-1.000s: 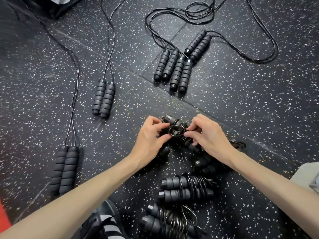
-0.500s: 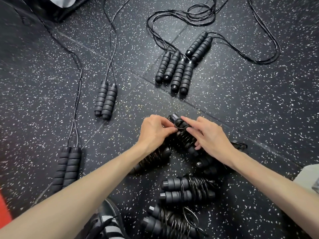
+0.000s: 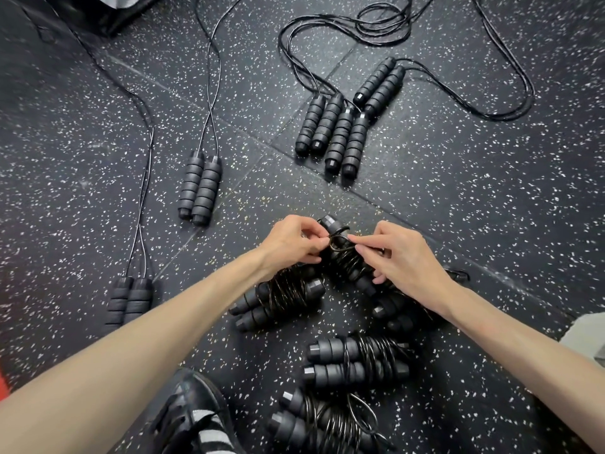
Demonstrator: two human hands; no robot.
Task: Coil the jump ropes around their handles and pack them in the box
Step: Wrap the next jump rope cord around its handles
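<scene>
Both hands work on one black jump rope bundle [image 3: 347, 267], its cord wound around its paired handles, held just above the speckled floor. My left hand [image 3: 291, 244] pinches the cord end at the bundle's top. My right hand [image 3: 402, 257] pinches the same loop from the right, its other fingers curled against the coils. Coiled bundles lie near me: one [image 3: 278, 301] under my left wrist, one [image 3: 396, 309] under my right wrist, two more [image 3: 357, 365] [image 3: 324, 421] closer in. No box is recognisable.
Uncoiled ropes lie farther out: handle pairs at the left [image 3: 129, 301] and centre left [image 3: 200, 188], several handles [image 3: 337, 132] at the back with loose cord [image 3: 458, 77] looping right. A dark bag [image 3: 98, 11] sits top left. My shoe [image 3: 193, 417] is at the bottom.
Both hands have shifted slightly up and away with the bundle, and the fingertips have closed in on the cord loop at its top end.
</scene>
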